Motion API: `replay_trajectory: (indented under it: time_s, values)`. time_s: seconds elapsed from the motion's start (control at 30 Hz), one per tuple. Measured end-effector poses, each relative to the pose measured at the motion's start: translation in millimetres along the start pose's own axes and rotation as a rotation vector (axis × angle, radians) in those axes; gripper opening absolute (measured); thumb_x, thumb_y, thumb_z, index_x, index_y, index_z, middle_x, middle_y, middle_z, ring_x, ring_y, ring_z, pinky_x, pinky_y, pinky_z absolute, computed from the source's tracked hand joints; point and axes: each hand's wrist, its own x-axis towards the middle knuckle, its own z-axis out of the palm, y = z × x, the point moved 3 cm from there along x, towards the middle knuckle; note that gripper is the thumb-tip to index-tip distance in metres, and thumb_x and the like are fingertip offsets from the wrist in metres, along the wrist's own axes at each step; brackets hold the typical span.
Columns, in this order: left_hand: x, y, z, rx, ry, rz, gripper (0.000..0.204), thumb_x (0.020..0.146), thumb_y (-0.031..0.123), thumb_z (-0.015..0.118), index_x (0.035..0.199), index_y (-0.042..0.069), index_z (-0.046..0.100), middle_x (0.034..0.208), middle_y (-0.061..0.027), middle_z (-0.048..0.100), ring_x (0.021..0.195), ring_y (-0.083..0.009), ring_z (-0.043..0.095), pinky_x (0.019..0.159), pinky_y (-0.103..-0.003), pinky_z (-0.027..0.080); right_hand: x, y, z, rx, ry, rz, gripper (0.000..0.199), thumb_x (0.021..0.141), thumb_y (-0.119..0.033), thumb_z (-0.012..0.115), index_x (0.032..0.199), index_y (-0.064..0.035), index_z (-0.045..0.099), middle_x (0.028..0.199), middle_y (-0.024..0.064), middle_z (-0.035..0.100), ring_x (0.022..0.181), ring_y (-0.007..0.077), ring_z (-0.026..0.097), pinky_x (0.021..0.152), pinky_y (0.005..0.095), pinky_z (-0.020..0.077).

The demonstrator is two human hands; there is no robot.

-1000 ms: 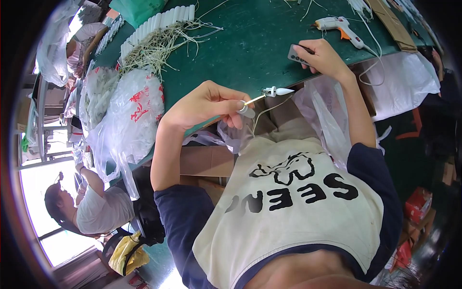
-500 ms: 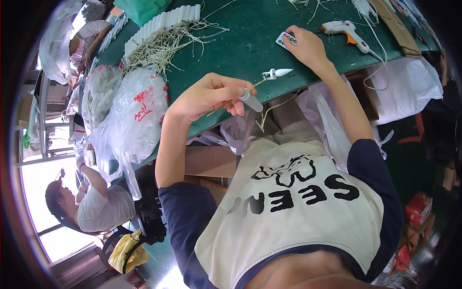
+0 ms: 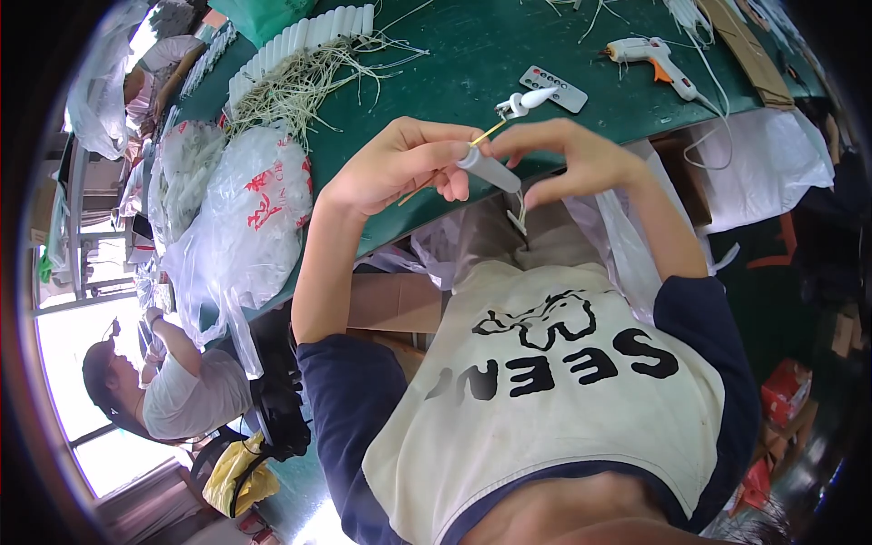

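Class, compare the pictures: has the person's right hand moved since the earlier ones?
Yes. The right hand has drawn back from the small grey remote on the green table, meeting the left hand.

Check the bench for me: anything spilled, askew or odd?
Mostly ordinary. Pale strands lie tangled and strewn beside the white tubes, and the glue gun lies on its side with its cord trailing off the table. No spill or damage shows.

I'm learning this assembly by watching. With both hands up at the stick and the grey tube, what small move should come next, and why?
Probably slide the grey tube further along the thin yellow stick toward its small white tip. The left hand pinches tube and stick together, the right hand meets them at the fingertips, and the tube sits well short of the tip.
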Motion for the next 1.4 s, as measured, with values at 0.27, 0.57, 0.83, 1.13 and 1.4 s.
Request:
replay_trajectory:
  time_s: [0.27,0.57,0.83,1.13,1.4]
  values:
    - [17,3,-1,0.017,-0.003,0.124,0.024,0.089,0.012,0.041,0.103,-0.004,0.051,0.059,-0.0024,0.050,0.055,-0.0065,0.046,0.053,-0.018,0.038,-11,13,13,0.301,0.144,0.223,0.023,0.078,-0.007,0.060,0.100,-0.0002,0.055,0.084,0.0046,0.060,0.077,0.0119,0.059,0.075,0.0246,0.0445]
    - [53,-27,-54,0.531,0.426,0.127,0.023,0.085,0.020,0.051,0.094,0.001,0.061,0.076,-0.0056,0.063,0.069,-0.0110,0.058,0.062,-0.023,0.044,-24,6,2,0.123,0.239,0.218,0.018,0.078,-0.007,0.059,0.095,-0.0007,0.057,0.079,0.0031,0.060,0.074,0.0093,0.057,0.071,0.0232,0.0450]
    - [53,-38,-58,1.393,0.759,0.464,0.016,0.074,0.018,0.058,0.077,0.004,0.065,0.078,-0.0120,0.061,0.076,-0.0286,0.056,0.066,-0.037,0.046,-26,-1,-5,-0.084,0.320,0.163,0.020,0.075,-0.005,0.061,0.094,0.0003,0.058,0.079,0.0056,0.061,0.073,0.0110,0.058,0.067,0.0237,0.0451]
    - [33,-2,12,-0.061,0.246,0.038,0.056,0.093,0.040,0.024,0.107,-0.006,0.052,0.093,-0.0149,0.061,0.085,-0.0217,0.061,0.073,-0.030,0.049,-16,-32,-1,-0.853,0.624,-0.094,0.029,0.065,0.006,0.061,0.093,-0.0028,0.059,0.082,0.0067,0.057,0.072,0.0226,0.056,0.063,0.0297,0.0458]
    - [39,-11,17,0.003,0.204,-0.034,0.044,0.094,0.035,0.031,0.101,-0.003,0.052,0.082,-0.0100,0.060,0.052,-0.0070,0.046,0.047,-0.020,0.040,-13,-36,2,-1.118,0.681,-0.177,0.034,0.060,0.006,0.062,0.091,-0.0067,0.062,0.080,0.0054,0.056,0.071,0.0224,0.055,0.060,0.0322,0.0450]
